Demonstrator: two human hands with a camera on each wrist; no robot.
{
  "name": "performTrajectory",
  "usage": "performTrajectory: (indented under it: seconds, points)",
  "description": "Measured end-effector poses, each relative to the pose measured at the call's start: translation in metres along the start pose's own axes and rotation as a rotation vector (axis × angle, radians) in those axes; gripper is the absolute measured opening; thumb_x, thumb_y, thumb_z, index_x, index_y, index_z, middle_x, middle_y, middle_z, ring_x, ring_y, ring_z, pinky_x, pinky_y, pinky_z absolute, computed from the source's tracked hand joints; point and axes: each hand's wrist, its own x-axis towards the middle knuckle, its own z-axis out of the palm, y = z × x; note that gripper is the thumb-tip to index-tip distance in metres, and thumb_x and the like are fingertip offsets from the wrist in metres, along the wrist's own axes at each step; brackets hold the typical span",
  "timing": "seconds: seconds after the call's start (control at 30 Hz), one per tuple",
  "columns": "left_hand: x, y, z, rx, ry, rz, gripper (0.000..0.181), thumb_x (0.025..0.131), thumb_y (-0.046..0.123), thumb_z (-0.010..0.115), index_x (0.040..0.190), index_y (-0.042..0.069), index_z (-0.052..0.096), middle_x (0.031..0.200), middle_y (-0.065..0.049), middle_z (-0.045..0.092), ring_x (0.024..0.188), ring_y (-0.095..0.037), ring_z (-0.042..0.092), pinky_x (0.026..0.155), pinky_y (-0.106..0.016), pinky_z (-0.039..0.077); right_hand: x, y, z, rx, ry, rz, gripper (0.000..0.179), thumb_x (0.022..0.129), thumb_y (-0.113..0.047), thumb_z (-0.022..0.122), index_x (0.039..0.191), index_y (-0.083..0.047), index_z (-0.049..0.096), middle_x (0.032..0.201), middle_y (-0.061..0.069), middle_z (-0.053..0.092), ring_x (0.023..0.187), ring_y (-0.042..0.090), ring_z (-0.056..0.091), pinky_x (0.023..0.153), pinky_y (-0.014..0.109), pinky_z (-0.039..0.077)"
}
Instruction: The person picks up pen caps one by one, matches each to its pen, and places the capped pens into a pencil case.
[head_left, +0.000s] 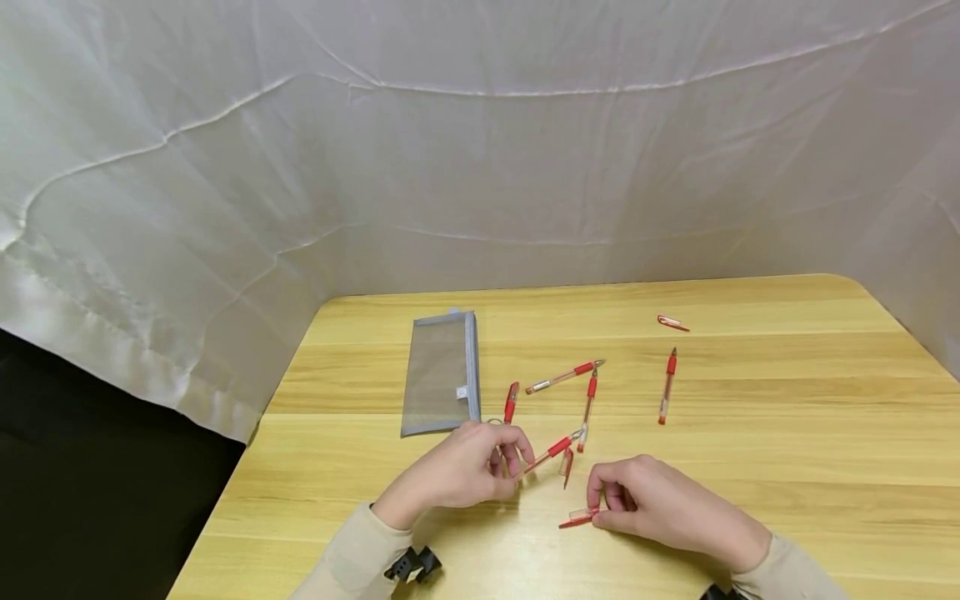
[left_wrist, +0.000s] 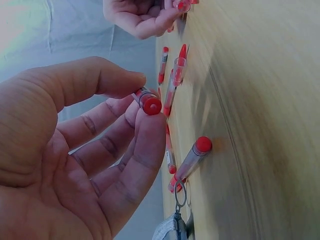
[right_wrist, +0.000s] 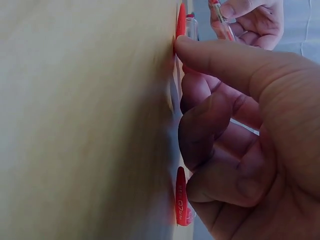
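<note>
My left hand (head_left: 480, 462) pinches a red gel pen (head_left: 557, 448) near its rear end between thumb and forefinger. The pen's tip points up and to the right, beside another uncapped pen (head_left: 588, 408). In the left wrist view the held pen's red end plug (left_wrist: 151, 105) faces the camera. My right hand (head_left: 660, 504) pinches a clear pen cap with a red clip (head_left: 576, 520) at the table surface, other fingers curled. Between the hands lies another pen cap (head_left: 567, 467). The right wrist view also shows a red-clipped cap (right_wrist: 181, 197) by the curled fingers.
A grey mesh zip pouch (head_left: 438, 375) lies left of the pens, a red-clipped cap (head_left: 512, 402) beside it. Farther back are a pen (head_left: 564, 378), another pen (head_left: 667, 387) and a cap (head_left: 672, 322). A pale curtain (head_left: 525, 167) surrounds the wooden table (head_left: 787, 400).
</note>
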Motion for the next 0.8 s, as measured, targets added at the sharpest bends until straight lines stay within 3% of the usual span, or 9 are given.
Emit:
performTrajectory:
  seconds: [0.27, 0.43, 0.67, 0.8]
  points:
    - [0.000, 0.000, 0.000, 0.004, -0.004, 0.010, 0.026, 0.087, -0.004, 0.076, 0.103, 0.016, 0.073, 0.084, 0.009, 0.066, 0.070, 0.002, 0.059, 0.067, -0.018, 0.052, -0.001, 0.003, -0.005, 0.144, 0.003, -0.018, 0.011, 0.097, -0.018, 0.079, 0.098, -0.021, 0.068, 0.075, -0.020, 0.054, 0.066, -0.008, 0.049, 0.058, 0.017, 0.048]
    - [0.001, 0.000, -0.001, -0.002, -0.001, 0.024, 0.025, 0.087, -0.003, 0.075, 0.103, 0.016, 0.073, 0.084, 0.008, 0.067, 0.071, 0.003, 0.059, 0.068, -0.017, 0.053, -0.003, 0.008, -0.014, 0.193, 0.044, 0.016, 0.010, 0.099, -0.021, 0.078, 0.100, -0.022, 0.069, 0.075, -0.016, 0.056, 0.067, -0.004, 0.051, 0.057, 0.019, 0.049]
    - [0.000, 0.001, -0.001, 0.008, -0.012, 0.054, 0.024, 0.089, -0.002, 0.076, 0.105, 0.017, 0.073, 0.085, 0.008, 0.068, 0.072, 0.004, 0.061, 0.070, -0.016, 0.055, -0.006, 0.015, -0.024, 0.303, 0.113, 0.084, 0.013, 0.099, -0.017, 0.078, 0.102, -0.010, 0.067, 0.071, -0.002, 0.065, 0.055, 0.009, 0.059, 0.049, 0.026, 0.052]
    - [0.001, 0.001, 0.000, 0.022, -0.029, 0.071, 0.023, 0.091, 0.001, 0.075, 0.107, 0.017, 0.073, 0.088, 0.004, 0.072, 0.073, 0.005, 0.061, 0.071, -0.015, 0.055, -0.007, 0.017, -0.028, 0.282, 0.146, 0.116, 0.013, 0.100, -0.021, 0.078, 0.102, -0.014, 0.067, 0.073, -0.003, 0.065, 0.058, 0.008, 0.059, 0.051, 0.025, 0.051]
